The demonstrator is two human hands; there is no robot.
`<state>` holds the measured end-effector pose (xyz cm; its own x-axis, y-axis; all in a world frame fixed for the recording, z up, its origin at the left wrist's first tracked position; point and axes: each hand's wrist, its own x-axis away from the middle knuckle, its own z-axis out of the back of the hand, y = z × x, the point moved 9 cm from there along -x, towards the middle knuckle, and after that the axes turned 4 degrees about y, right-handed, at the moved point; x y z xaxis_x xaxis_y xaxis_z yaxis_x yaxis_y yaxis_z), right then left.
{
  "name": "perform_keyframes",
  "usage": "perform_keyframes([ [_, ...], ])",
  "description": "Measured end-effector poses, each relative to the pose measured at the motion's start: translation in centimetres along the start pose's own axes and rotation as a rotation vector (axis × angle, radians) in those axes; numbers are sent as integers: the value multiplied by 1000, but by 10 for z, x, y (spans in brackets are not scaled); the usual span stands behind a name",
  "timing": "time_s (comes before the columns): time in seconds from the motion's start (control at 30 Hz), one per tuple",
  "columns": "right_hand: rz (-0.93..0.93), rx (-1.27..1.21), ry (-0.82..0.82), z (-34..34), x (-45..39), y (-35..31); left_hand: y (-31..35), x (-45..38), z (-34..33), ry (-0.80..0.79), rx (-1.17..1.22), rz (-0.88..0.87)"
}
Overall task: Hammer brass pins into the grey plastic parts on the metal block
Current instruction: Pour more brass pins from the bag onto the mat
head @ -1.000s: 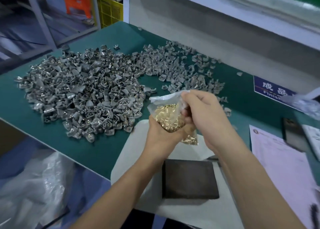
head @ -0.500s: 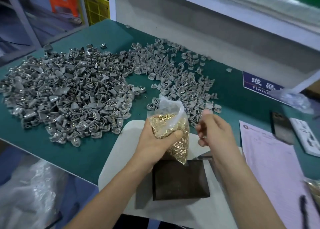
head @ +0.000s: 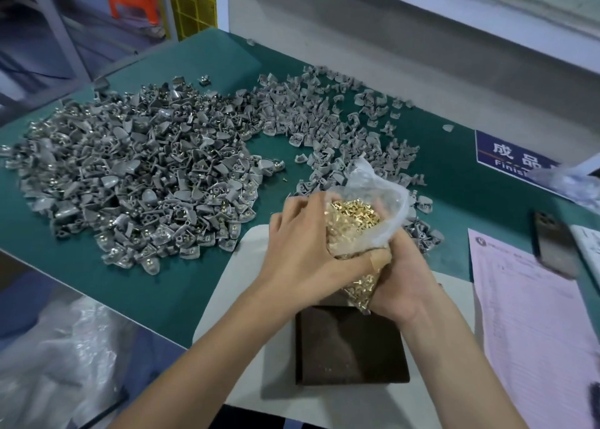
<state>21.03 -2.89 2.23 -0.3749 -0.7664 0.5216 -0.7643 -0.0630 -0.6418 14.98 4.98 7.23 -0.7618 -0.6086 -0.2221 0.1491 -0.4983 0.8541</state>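
Note:
A clear plastic bag of brass pins is held above the dark metal block. My left hand grips the bag from the left, thumb across its lower part. My right hand cups and grips the bag's bottom from the right. The bag's mouth is open at the top. A large heap of grey plastic parts covers the green table to the left, and a looser spread of grey parts lies behind the bag. The block sits on a white sheet.
A pink paper form lies at the right with a dark phone beside it. A blue sign is on the table at the back right. Crumpled clear plastic lies below the table's front edge.
My right hand, free beside the bag half a second ago, now grips the bag's bottom. The bag's mouth has opened wider. My view has shifted a little to the left.

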Motion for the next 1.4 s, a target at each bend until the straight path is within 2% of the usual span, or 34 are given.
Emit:
perform_keyframes([
  [0.03, -4, 4, -5, -1, 0, -1, -2, 0, 1, -11, 8, 21],
  [0.13, -15, -20, 85, 9, -4, 0, -6, 0, -13, -211, 387, 148],
  [0.2, 13, -40, 145, 21, -7, -2, -8, 5, -18, -297, 588, 105],
  [0.23, 34, -26, 166, 25, -7, -4, -13, 4, -12, -270, 739, 166],
  [0.3, 66, 6, 183, 33, -6, -9, -33, 0, -14, -213, 958, 405],
  [0.37, 79, 37, 193, 36, -4, -16, -44, 3, -15, -224, 1117, 482],
  [0.53, 87, 120, 200, 34, -11, -22, -60, 1, -19, -122, 947, 436],
  [0.7, 63, 126, 198, 39, -13, -13, -72, 0, -41, -79, 1210, 728],
  [0.8, 54, 173, 194, 39, -12, -12, -77, -2, -41, -35, 1294, 830],
  [0.93, 71, 198, 292, 51, -8, -17, -90, -2, -33, 32, 1227, 839],
  [1.03, 66, 239, 349, 55, -7, -23, -92, 4, -35, -7, 1140, 883],
  [1.13, 59, 248, 334, 49, -8, -22, -90, 14, -44, -46, 1128, 935],
  [1.4, 3, 191, 312, 43, -11, -7, -87, 18, -33, 63, 1178, 939],
])
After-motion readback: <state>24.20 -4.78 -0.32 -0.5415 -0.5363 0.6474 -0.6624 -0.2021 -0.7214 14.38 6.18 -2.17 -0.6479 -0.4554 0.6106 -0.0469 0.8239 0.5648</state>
